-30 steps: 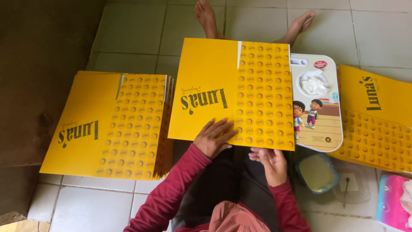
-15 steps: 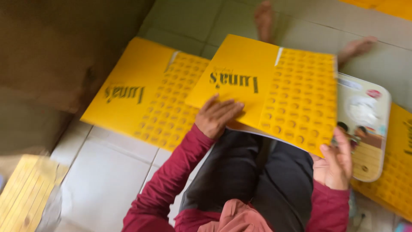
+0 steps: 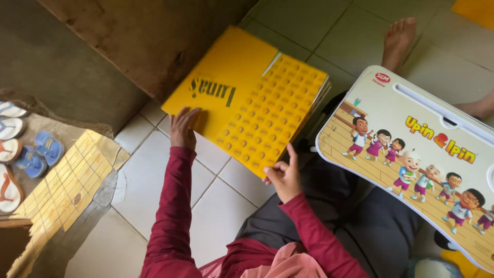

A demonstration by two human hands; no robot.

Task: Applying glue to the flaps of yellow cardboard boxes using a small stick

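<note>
Hands (image 3: 183, 128) on yellow sheet stack (image 3: 247, 98)

The white tiled floor (image 3: 154, 180) carries a stack of yellow printed sheets (image 3: 247, 98) at twelve o'clock, a yellow flattened carton (image 3: 67, 190) at nine o'clock and sandals (image 3: 31, 154) beyond it.

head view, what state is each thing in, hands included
yellow sheet stack: flat on the tiled floor, printed side up, edges roughly aligned
left hand: open, palm down on the stack's near left edge
right hand: fingers touching the stack's near corner, grasping nothing
cartoon lap desk: tilted over the lap, top bare
sandals: loose on the mat at far left, unworn
</note>
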